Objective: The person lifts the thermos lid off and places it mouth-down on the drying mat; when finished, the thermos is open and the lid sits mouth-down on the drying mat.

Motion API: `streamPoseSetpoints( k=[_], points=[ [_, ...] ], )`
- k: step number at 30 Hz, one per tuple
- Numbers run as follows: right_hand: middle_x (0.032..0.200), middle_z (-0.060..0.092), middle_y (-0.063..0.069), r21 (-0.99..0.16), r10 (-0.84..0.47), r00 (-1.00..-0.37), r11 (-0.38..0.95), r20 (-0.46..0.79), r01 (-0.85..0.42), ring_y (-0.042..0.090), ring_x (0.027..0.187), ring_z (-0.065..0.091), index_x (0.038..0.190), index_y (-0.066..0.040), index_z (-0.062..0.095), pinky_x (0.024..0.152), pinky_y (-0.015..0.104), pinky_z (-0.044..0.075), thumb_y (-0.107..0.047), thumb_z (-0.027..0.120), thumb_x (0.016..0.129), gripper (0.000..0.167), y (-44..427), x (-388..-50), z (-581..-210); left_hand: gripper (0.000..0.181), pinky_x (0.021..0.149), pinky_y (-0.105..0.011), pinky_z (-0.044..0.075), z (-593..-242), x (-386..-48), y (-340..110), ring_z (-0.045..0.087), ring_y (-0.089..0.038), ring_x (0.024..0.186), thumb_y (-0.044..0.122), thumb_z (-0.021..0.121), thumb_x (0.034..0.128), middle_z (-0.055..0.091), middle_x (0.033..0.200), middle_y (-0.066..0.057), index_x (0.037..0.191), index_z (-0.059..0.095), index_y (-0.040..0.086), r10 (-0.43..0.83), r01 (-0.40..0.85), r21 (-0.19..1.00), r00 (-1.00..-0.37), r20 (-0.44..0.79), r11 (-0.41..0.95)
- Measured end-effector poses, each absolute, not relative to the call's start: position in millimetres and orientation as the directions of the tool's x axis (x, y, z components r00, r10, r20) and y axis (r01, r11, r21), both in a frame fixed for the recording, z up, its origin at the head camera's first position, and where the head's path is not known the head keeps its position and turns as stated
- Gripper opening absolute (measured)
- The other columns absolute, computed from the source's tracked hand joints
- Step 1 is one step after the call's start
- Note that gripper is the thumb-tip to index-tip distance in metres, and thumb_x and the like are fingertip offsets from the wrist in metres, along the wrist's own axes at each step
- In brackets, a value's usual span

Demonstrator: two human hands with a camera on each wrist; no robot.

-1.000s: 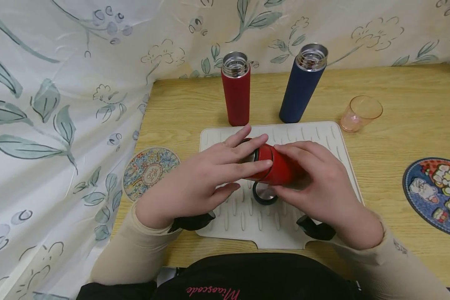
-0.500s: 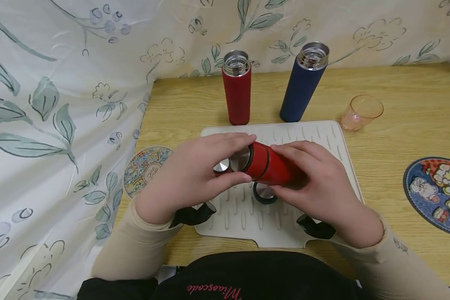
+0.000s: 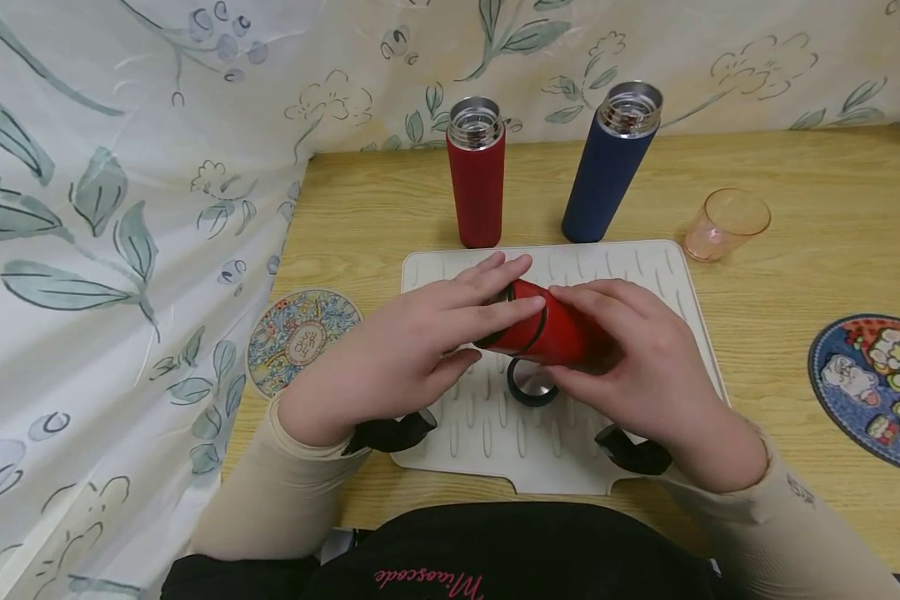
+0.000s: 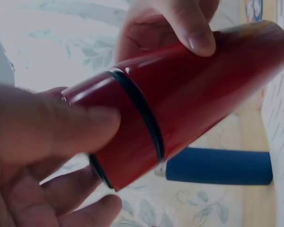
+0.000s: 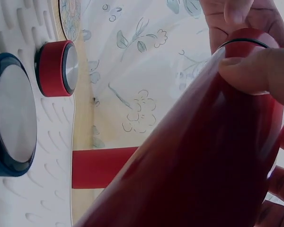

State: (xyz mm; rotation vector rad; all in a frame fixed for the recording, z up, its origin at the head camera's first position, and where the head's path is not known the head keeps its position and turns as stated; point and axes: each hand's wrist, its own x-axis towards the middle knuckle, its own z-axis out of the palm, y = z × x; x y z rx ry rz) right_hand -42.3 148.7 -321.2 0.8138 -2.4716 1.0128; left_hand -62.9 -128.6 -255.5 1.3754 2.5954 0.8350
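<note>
My right hand (image 3: 637, 367) grips the body of a glossy red thermos flask (image 3: 566, 333), which lies tilted above the white mat. A black ring (image 4: 142, 111) marks the joint below its red lid (image 4: 118, 127). My left hand (image 3: 412, 342) lies across that lid with fingers extended. Its thumb looks apart from the lid in the head view and overlaps it in the left wrist view. On the mat sit a dark blue lid with a steel top (image 3: 532, 382) and a red lid (image 5: 57, 68), the latter hidden in the head view.
Behind the white ridged mat (image 3: 480, 437) stand a lidless dark red flask (image 3: 478, 192) and a lidless blue flask (image 3: 607, 179). A pink-orange glass (image 3: 726, 223) is at the right. Round patterned coasters lie left (image 3: 300, 337) and right (image 3: 877, 387). A floral cloth (image 3: 345, 83) hangs behind.
My left hand curled round the flask's lid half a second ago, then its fingers spread out again. The flask's lid end has tilted slightly. My right hand keeps its hold.
</note>
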Motion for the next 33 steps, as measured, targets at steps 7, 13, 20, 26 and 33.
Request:
streamPoseSetpoints(
  k=[7,13,20,26,33],
  points=[
    [0.128,0.077,0.012,-0.524,-0.385,-0.774,0.576,0.503,-0.627,0.031,0.116,0.071,0.138,-0.005,0.076,0.088,0.056,0.064,-0.007,0.103,0.067,0.076,149.0,-41.8,-320.6,0.061,0.118,-0.042,0.054,-255.1,-66.8,-131.5,0.055,-0.030,0.154,-0.005,0.079,0.0961,0.052,0.169,-0.014,0.153,0.067,0.010,0.772,0.750,0.510,-0.592,0.232,0.421],
    [0.127,0.076,0.013,-0.490,-0.410,-0.736,0.559,0.539,-0.669,0.032,0.115,0.071,0.135,-0.005,0.077,0.085,0.057,0.065,-0.007,0.103,0.066,0.075,149.7,-40.4,-323.8,0.061,0.086,-0.032,0.063,-257.2,-63.8,-127.1,0.069,-0.017,0.107,0.026,0.091,0.0938,0.071,0.140,-0.008,0.149,0.069,0.012,0.664,0.640,0.550,-0.722,0.192,0.537],
    [0.129,0.076,0.013,-0.470,-0.418,-0.714,0.549,0.562,-0.691,0.030,0.116,0.072,0.137,-0.006,0.076,0.095,0.036,0.064,-0.008,0.104,0.065,0.077,150.2,-39.6,-324.1,0.076,0.089,-0.033,0.061,-264.9,-61.2,-122.2,0.065,-0.018,0.120,0.048,0.089,0.0923,0.066,0.150,-0.006,0.154,0.062,0.012,0.612,0.610,0.513,-0.767,0.193,0.604],
    [0.129,0.076,0.013,-0.491,-0.411,-0.713,0.526,0.568,-0.694,0.031,0.115,0.072,0.136,-0.005,0.075,0.108,0.005,0.039,-0.005,0.104,0.063,0.079,152.4,-39.6,-324.2,0.065,0.113,-0.038,0.056,-269.7,-60.1,-131.9,0.054,-0.028,0.149,0.002,0.086,0.0922,0.053,0.166,-0.015,0.153,0.064,0.008,0.747,0.767,0.550,-0.569,0.344,0.331],
    [0.128,0.077,0.012,-0.463,-0.424,-0.687,0.519,0.591,-0.718,0.032,0.115,0.071,0.136,-0.006,0.076,0.106,0.011,0.046,-0.007,0.103,0.062,0.079,149.5,-37.1,-326.3,0.063,0.073,-0.027,0.061,-269.6,-57.2,-127.8,0.066,-0.016,0.108,0.025,0.099,0.0844,0.073,0.134,-0.008,0.139,0.074,0.009,0.628,0.680,0.578,-0.702,0.336,0.451]
  ],
)
